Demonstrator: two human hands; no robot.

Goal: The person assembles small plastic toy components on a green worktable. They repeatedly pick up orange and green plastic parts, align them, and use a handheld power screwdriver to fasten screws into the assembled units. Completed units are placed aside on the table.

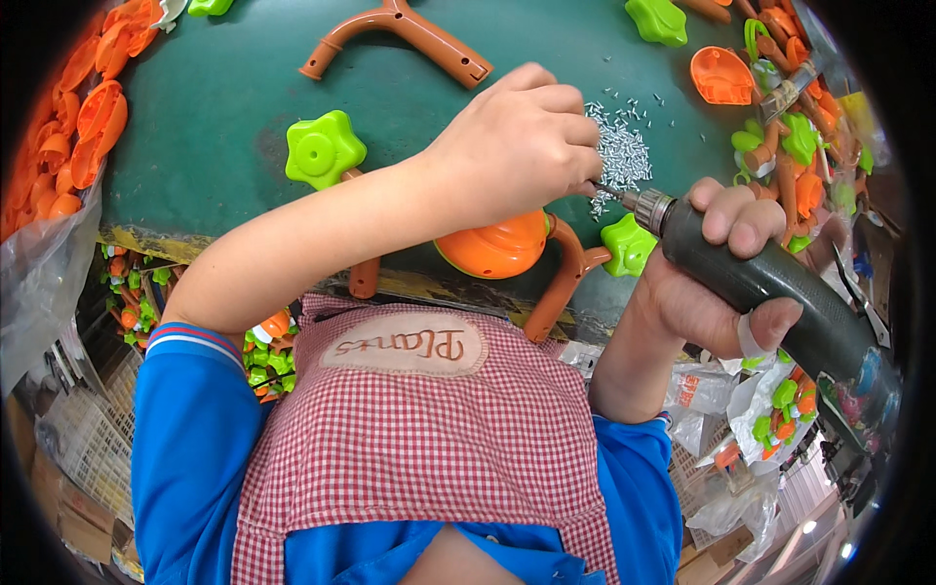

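Note:
My right hand (731,241) grips a dark power screwdriver (775,278), its bit (610,191) pointing left. At the bit's tip are the curled fingers of my left hand (523,139); whether a screw is between them is hidden. Right beside those fingers lies a heap of small silver screws (621,150). Beneath my left forearm, partly covered, sits an orange domed plastic part (493,245) at the bench's near edge. A brown branch-shaped plastic tube (563,281) adjoins it, ending in a green star-shaped knob (629,245). Another green knob (325,150) shows left of my forearm.
A brown forked tube (398,29) lies far back on the green bench top (197,139). Orange shells (95,117) are piled at the left. Mixed orange, brown and green parts (793,139) crowd the right side. More parts (274,365) lie below the bench edge.

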